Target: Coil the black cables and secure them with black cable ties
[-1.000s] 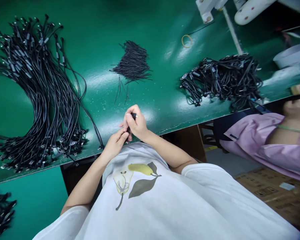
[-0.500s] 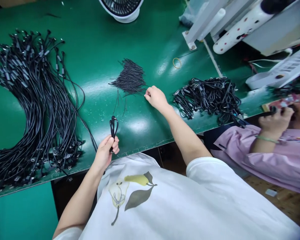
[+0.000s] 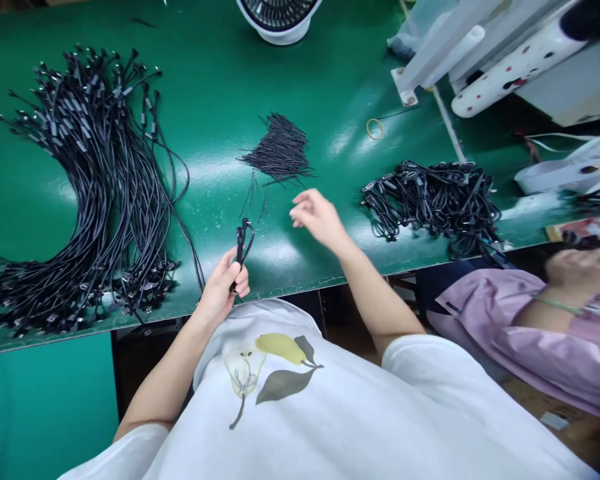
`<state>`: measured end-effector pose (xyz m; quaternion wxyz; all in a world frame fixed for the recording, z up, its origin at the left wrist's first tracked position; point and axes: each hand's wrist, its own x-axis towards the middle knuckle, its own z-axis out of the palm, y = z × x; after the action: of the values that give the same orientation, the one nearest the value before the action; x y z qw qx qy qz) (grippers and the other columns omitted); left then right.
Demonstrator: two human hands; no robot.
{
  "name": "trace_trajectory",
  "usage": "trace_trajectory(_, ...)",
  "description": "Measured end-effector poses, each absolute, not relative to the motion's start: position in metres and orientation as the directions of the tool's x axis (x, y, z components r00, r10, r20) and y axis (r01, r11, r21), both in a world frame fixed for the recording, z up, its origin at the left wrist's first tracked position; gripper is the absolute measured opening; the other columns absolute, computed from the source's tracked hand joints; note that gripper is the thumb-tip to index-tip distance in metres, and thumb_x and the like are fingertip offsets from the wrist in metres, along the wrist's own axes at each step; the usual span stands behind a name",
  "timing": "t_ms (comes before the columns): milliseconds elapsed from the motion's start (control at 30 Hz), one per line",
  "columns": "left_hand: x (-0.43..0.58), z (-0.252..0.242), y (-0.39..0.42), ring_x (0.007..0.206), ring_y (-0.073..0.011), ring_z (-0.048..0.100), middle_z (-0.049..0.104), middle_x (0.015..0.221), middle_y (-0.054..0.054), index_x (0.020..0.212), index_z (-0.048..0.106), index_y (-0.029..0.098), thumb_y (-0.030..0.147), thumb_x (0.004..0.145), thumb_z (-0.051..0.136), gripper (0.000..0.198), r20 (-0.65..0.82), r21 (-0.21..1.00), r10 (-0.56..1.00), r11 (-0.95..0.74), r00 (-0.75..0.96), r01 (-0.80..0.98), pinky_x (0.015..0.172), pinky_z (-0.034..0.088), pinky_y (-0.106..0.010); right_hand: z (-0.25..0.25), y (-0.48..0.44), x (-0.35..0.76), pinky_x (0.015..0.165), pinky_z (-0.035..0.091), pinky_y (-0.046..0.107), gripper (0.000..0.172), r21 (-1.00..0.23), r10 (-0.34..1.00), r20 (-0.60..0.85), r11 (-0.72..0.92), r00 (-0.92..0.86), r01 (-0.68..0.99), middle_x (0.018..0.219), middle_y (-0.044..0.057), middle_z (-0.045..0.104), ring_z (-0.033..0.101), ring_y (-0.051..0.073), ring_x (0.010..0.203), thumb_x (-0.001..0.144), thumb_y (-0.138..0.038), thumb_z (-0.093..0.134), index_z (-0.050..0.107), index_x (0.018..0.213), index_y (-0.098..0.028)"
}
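Observation:
My left hand (image 3: 223,287) is closed around a folded black cable (image 3: 243,239), holding it upright just above the near edge of the green table (image 3: 220,87). My right hand (image 3: 316,215) hovers over the table just below a small pile of thin black twist ties (image 3: 280,147). Its fingertips are pinched together. Whether a tie is between them I cannot make out.
A large fan of loose black cables (image 3: 105,193) covers the table's left. A heap of folded cables (image 3: 430,197) lies at the right. A rubber band (image 3: 375,129), a fan (image 3: 279,17) and white equipment (image 3: 520,63) sit further back. A co-worker in a pink sleeve (image 3: 505,333) sits at right.
My hands, together a second ago, parted. The right reached to the twist tie pile and has now drawn back toward me; the left kept hold of the folded cable.

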<state>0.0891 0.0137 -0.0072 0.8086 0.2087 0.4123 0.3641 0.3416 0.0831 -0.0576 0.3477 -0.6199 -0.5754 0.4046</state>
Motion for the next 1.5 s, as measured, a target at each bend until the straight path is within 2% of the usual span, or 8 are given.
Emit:
trace_trajectory(200, 0.095, -0.022, 0.012, 0.051, -0.0067, 0.038, 0.046, 0.067, 0.005, 0.122, 0.06, 0.017, 0.04, 0.085, 0.065, 0.043, -0.422, 0.831, 0.853, 0.499, 0.307, -0.245, 0.049, 0.033, -0.021, -0.035, 0.004, 0.257, 0.064, 0.041, 0.023, 0.012, -0.864, 0.951, 0.052, 0.195, -0.305, 0.464, 0.082, 0.002, 0.062, 0.056, 0.01, 0.068, 0.088, -0.02, 0.051, 0.062, 0.091, -0.017)
trace_trajectory(333, 0.091, -0.033, 0.011, 0.054, -0.0097, 0.042, 0.054, 0.07, 0.002, 0.117, 0.066, 0.018, 0.032, 0.089, 0.059, 0.032, -0.276, 0.96, 0.94, 0.258, 0.201, 0.111, 0.057, 0.037, -0.024, -0.024, 0.008, 0.252, 0.066, 0.035, 0.03, 0.024, -0.31, 0.804, 0.313, 0.59, -0.506, 0.745, 0.08, 0.006, 0.061, 0.052, 0.015, 0.072, 0.096, -0.018, 0.04, 0.062, 0.088, -0.014)
trace_trajectory(467, 0.086, -0.027, 0.009, 0.062, -0.0141, 0.046, 0.054, 0.063, 0.001, 0.075, 0.07, 0.019, 0.02, 0.084, 0.061, 0.012, -0.151, 0.965, 0.966, 0.098, 0.212, 0.244, 0.063, 0.037, -0.024, -0.011, 0.026, 0.261, 0.076, 0.037, 0.033, 0.03, 0.079, 0.511, 0.411, 0.805, -0.755, 0.588, 0.107, 0.01, 0.064, 0.055, 0.018, 0.093, 0.099, -0.014, 0.033, 0.063, 0.096, -0.014)
trace_trajectory(833, 0.079, -0.044, 0.003, 0.048, -0.0103, 0.042, 0.05, 0.05, 0.008, 0.085, 0.061, 0.017, 0.02, 0.079, 0.059, 0.007, -0.374, 0.912, 0.876, 0.287, 0.305, 0.293, 0.054, 0.031, -0.021, 0.008, 0.03, 0.26, 0.061, 0.031, 0.034, 0.033, 0.2, 0.321, 0.149, 0.916, -0.935, 0.347, 0.076, 0.008, 0.057, 0.052, 0.02, 0.074, 0.096, -0.008, 0.032, 0.061, 0.082, -0.012)
trace_trajectory(1000, 0.093, -0.046, 0.007, 0.052, -0.0109, 0.044, 0.053, 0.05, 0.006, 0.07, 0.058, 0.017, 0.016, 0.073, 0.059, 0.004, -0.383, 0.92, 0.887, 0.342, 0.259, 0.192, 0.057, 0.033, -0.022, -0.007, 0.029, 0.252, 0.059, 0.03, 0.033, 0.03, -0.018, 0.488, -0.01, 0.873, -0.873, 0.488, 0.081, 0.012, 0.06, 0.053, 0.02, 0.072, 0.096, -0.01, 0.033, 0.062, 0.088, -0.009)
trace_trajectory(1200, 0.107, -0.035, 0.03, 0.081, -0.014, 0.06, 0.068, 0.085, -0.002, 0.087, 0.065, 0.016, 0.023, 0.069, 0.063, 0.019, -0.442, 0.855, 0.873, 0.48, 0.208, -0.195, 0.075, 0.045, -0.025, -0.019, 0.035, 0.244, 0.069, 0.035, 0.028, 0.012, -0.793, 0.941, -0.014, 0.196, -0.339, 0.576, 0.085, 0.009, 0.062, 0.054, 0.016, 0.076, 0.087, -0.014, 0.049, 0.059, 0.081, -0.012)
trace_trajectory(1367, 0.106, -0.029, 0.041, 0.087, -0.0155, 0.06, 0.067, 0.093, -0.004, 0.087, 0.07, 0.016, 0.035, 0.07, 0.074, 0.026, -0.422, 0.815, 0.894, 0.447, 0.15, -0.37, 0.083, 0.046, -0.027, -0.025, 0.026, 0.237, 0.061, 0.037, 0.022, 0.024, -0.927, 0.987, -0.067, -0.007, -0.147, 0.375, 0.069, 0.0, 0.057, 0.051, 0.01, 0.062, 0.092, -0.027, 0.041, 0.056, 0.077, -0.016)
trace_trajectory(1500, 0.096, -0.017, 0.033, 0.113, -0.021, 0.052, 0.06, 0.111, -0.006, 0.075, 0.074, 0.021, 0.028, 0.073, 0.071, 0.008, -0.1, 0.994, 0.972, 0.106, 0.215, -0.013, 0.099, 0.039, -0.032, -0.027, 0.031, 0.249, 0.046, 0.031, 0.021, 0.024, -0.966, 0.99, -0.111, -0.086, -0.092, 0.246, 0.051, -0.007, 0.039, 0.035, 0.008, 0.042, 0.091, -0.032, 0.037, 0.052, 0.078, -0.018)
